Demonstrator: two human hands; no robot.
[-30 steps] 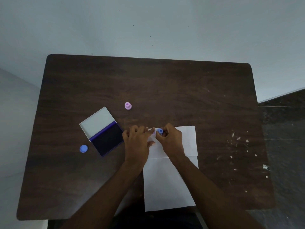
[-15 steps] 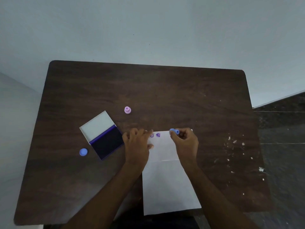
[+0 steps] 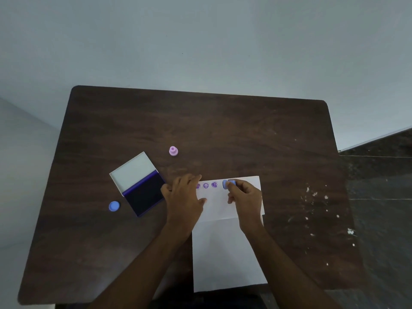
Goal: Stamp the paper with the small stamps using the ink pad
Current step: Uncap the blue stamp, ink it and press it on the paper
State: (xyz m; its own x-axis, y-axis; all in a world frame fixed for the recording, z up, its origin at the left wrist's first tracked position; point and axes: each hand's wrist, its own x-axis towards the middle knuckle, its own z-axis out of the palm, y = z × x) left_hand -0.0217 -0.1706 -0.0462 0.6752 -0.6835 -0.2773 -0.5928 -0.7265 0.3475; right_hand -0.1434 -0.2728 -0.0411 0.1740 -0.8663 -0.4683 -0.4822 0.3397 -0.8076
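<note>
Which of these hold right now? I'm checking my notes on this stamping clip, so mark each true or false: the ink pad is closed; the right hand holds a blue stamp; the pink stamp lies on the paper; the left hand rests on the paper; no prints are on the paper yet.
1. The ink pad is closed. False: its lid is open.
2. The right hand holds a blue stamp. True.
3. The pink stamp lies on the paper. False: it stands on the table.
4. The left hand rests on the paper. True.
5. No prints yet. False: purple prints show along the top edge.
</note>
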